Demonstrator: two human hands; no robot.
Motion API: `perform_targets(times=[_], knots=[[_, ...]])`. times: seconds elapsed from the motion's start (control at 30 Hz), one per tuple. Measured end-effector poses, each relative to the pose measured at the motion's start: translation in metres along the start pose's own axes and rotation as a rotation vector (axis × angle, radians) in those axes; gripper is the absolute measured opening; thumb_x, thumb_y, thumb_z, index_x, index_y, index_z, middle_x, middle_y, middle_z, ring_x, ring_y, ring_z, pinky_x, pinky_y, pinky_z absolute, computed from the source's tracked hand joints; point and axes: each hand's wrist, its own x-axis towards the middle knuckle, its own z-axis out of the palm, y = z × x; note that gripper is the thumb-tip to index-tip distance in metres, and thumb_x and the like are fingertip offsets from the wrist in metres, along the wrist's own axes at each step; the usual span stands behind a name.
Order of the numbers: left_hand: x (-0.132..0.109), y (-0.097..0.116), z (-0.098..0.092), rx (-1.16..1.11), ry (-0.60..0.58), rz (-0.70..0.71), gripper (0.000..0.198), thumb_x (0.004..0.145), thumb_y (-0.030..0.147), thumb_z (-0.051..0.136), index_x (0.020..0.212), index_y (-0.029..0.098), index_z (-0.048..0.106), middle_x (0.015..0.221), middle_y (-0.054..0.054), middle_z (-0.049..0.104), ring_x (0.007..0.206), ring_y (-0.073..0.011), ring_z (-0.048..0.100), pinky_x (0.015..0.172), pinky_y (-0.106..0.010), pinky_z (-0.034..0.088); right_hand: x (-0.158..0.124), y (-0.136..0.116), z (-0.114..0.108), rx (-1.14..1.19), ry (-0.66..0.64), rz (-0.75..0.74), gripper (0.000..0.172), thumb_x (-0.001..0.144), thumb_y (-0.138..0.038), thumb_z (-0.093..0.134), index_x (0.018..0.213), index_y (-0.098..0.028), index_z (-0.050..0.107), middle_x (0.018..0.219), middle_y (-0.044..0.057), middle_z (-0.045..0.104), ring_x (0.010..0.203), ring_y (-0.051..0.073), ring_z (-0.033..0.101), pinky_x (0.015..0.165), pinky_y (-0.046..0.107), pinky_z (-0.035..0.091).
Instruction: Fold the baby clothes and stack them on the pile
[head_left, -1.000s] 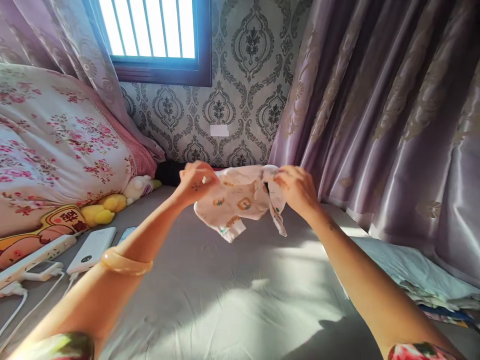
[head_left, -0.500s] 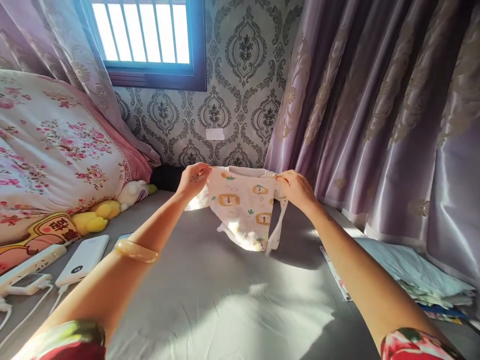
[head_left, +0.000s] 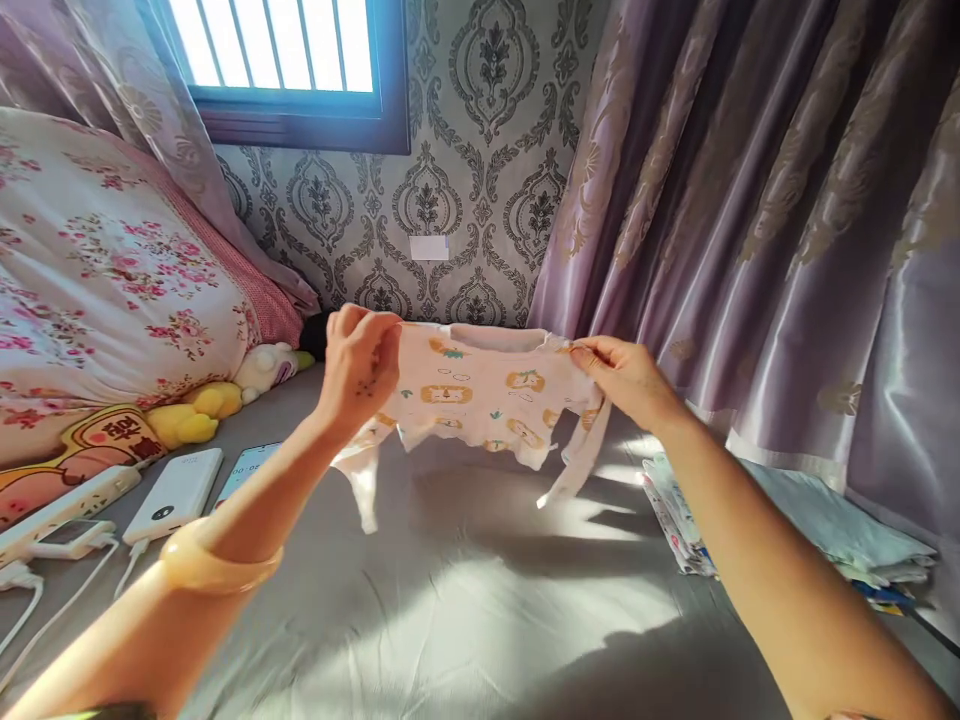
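- My left hand point(head_left: 360, 365) pinches one shoulder of the small printed shirt point(head_left: 472, 385); my right hand point(head_left: 626, 380) pinches the other shoulder, thumb pressed against fingers.
- The shirt hangs between my hands, above the grey sheet point(head_left: 420, 620), with its neckline point(head_left: 499, 340) on the upper side.
- I judge the cloth is very light and soft, not fragile and hardly slippery; the hem and sleeves swing loosely.
- The shoulder seams seem the good places to hold, because there the fabric spreads flat and the neckline is not pulled much.
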Motion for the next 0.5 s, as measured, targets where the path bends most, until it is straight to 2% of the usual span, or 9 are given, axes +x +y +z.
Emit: perform_targets(times=[0.07, 0.13, 0.2, 0.27, 0.33, 0.4, 0.47, 0.5], knots=[[0.017, 0.007, -0.024, 0.019, 0.016, 0.077, 0.021, 0.091, 0.029, 0.052, 0.094, 0.019, 0.07, 0.09, -0.006, 0.055, 0.095, -0.0208, 0.052, 0.089, -0.037, 0.046, 0.004, -0.019, -0.014, 0.099, -0.007, 0.045, 0.041, 0.08, -0.06, 0.069, 0.098, -0.023, 0.072, 0.084, 0.003, 0.073, 0.072, 0.02, 0.065, 0.063, 0.03, 0.053], [0.038, 0.006, -0.036, 0.017, -0.023, 0.07, 0.025, 0.089, 0.032, 0.054, 0.094, 0.016, 0.072, 0.087, -0.005, 0.054, 0.091, -0.019, 0.053, 0.085, -0.036, 0.046, 0.014, -0.03, -0.022, 0.147, -0.014, 0.102, 0.042, 0.078, -0.061, 0.072, 0.096, -0.023, 0.073, 0.078, 0.003, 0.072, 0.066, 0.02, 0.066, 0.058, 0.031, 0.054], [0.051, -0.006, -0.031, -0.009, -0.215, -0.038, 0.028, 0.085, 0.035, 0.057, 0.09, 0.011, 0.072, 0.079, -0.003, 0.053, 0.078, -0.0159, 0.053, 0.076, -0.033, 0.046, 0.024, -0.023, -0.021, 0.149, -0.078, 0.176, 0.041, 0.078, -0.059, 0.075, 0.093, -0.022, 0.073, 0.074, 0.004, 0.071, 0.061, 0.02, 0.065, 0.054, 0.032, 0.054], [0.049, -0.027, -0.012, -0.068, -0.531, -0.207, 0.029, 0.083, 0.035, 0.057, 0.082, 0.009, 0.071, 0.066, -0.001, 0.052, 0.062, -0.0126, 0.048, 0.064, -0.029, 0.043, 0.029, 0.001, -0.008, 0.116, -0.208, 0.248, 0.039, 0.077, -0.057, 0.076, 0.087, -0.019, 0.074, 0.071, 0.005, 0.071, 0.058, 0.02, 0.065, 0.051, 0.031, 0.053], [0.028, -0.051, 0.018, -0.126, -0.83, -0.343, 0.03, 0.083, 0.038, 0.056, 0.079, 0.012, 0.07, 0.06, 0.0, 0.052, 0.056, -0.0126, 0.046, 0.056, -0.027, 0.038, 0.026, 0.039, 0.015, 0.042, -0.378, 0.294, 0.035, 0.077, -0.052, 0.076, 0.08, -0.018, 0.074, 0.07, 0.005, 0.071, 0.059, 0.02, 0.064, 0.051, 0.029, 0.051], [-0.01, -0.07, 0.053, -0.062, -1.073, -0.445, 0.028, 0.081, 0.036, 0.055, 0.068, 0.014, 0.066, 0.056, 0.0, 0.051, 0.054, -0.0141, 0.049, 0.052, -0.026, 0.035, 0.015, 0.079, 0.045, -0.117, -0.482, 0.306, 0.027, 0.082, -0.043, 0.072, 0.076, -0.017, 0.073, 0.072, 0.004, 0.072, 0.064, 0.02, 0.065, 0.055, 0.027, 0.049], [-0.055, -0.081, 0.085, 0.061, -1.175, -0.446, 0.025, 0.08, 0.031, 0.055, 0.063, 0.016, 0.064, 0.057, -0.001, 0.055, 0.06, -0.0167, 0.055, 0.055, -0.026, 0.037, -0.003, 0.112, 0.074, -0.341, -0.553, 0.334, 0.018, 0.087, -0.029, 0.064, 0.078, -0.016, 0.072, 0.08, 0.005, 0.074, 0.076, 0.02, 0.067, 0.063, 0.026, 0.049], [-0.077, -0.084, 0.098, 0.132, -1.144, -0.409, 0.025, 0.081, 0.03, 0.053, 0.063, 0.016, 0.064, 0.06, -0.002, 0.058, 0.064, -0.0181, 0.057, 0.057, -0.027, 0.038, -0.012, 0.125, 0.086, -0.445, -0.541, 0.34, 0.018, 0.09, -0.025, 0.059, 0.083, -0.016, 0.072, 0.086, 0.006, 0.074, 0.082, 0.02, 0.067, 0.068, 0.026, 0.048]])
